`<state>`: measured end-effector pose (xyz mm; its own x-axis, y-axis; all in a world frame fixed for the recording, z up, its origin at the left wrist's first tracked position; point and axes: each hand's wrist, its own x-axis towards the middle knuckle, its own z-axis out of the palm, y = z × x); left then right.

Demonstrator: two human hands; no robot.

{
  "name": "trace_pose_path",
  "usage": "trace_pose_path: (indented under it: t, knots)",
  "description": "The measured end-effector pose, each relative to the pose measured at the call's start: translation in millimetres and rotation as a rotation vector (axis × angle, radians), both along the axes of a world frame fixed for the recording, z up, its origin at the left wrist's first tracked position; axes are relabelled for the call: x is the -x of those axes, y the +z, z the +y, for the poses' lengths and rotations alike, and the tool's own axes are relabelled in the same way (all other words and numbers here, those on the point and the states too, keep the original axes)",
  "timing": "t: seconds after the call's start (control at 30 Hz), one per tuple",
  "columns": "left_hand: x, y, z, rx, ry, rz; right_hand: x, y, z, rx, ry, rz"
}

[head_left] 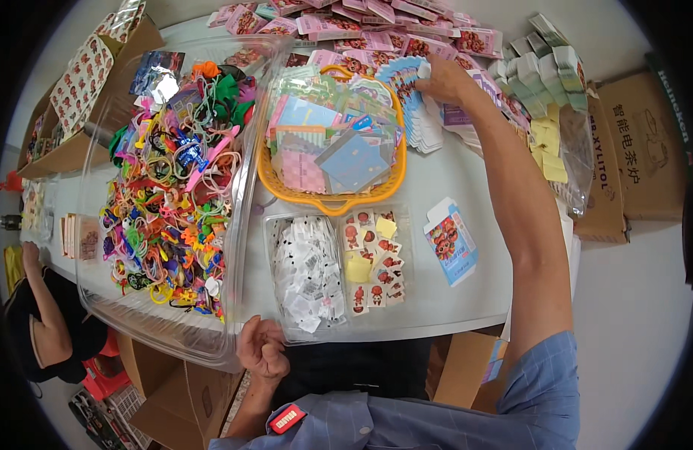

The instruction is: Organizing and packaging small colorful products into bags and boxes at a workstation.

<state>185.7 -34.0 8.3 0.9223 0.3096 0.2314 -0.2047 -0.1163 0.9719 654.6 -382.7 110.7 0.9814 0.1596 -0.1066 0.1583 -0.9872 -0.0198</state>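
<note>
My right hand (442,81) reaches far across the table, its fingertips closed at the top of a fanned stack of flat blue-and-white cartons (411,97). My left hand (262,351) is at the near table edge with its fingers curled in and nothing visible in them. One blue carton (451,241) lies flat to the right, its flap end up. A yellow plastic basket (346,204) of colourful cards and packets sits left of the stack. Nearer me, one clear tray (310,270) has small white packets, and another (397,292) has character stickers and yellow paper squares.
A large clear bin (241,225) of small colourful toys stands at the left. Pink boxes (331,28) are heaped along the back, with bundled cards (541,75) at back right. Cardboard boxes (639,150) stand at the right. A person's arm (48,315) shows far left.
</note>
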Motion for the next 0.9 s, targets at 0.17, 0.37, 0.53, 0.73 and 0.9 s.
trace_pose_path:
  t: [0.17,0.37,0.53,0.73,0.9]
  knots:
    - [7.1,-9.0,0.3,-0.029,0.027,-0.030,-20.0,21.7,2.7,-0.290,-0.257,0.308]
    - [11.1,-17.8,5.9,-0.084,-0.012,-0.100,-34.3,7.9,6.9,-0.089,-0.223,0.139]
    - [9.6,-10.9,8.1,-0.171,-0.007,-0.060,-35.7,15.8,8.7,-0.188,-0.294,0.211]
    - [12.2,-11.0,10.3,-0.105,-0.084,-0.031,-43.1,24.3,30.7,-0.102,-0.333,0.323]
    - [11.2,-11.6,8.5,-0.113,-0.076,-0.077,-34.9,35.4,45.7,-0.036,-0.277,0.298]
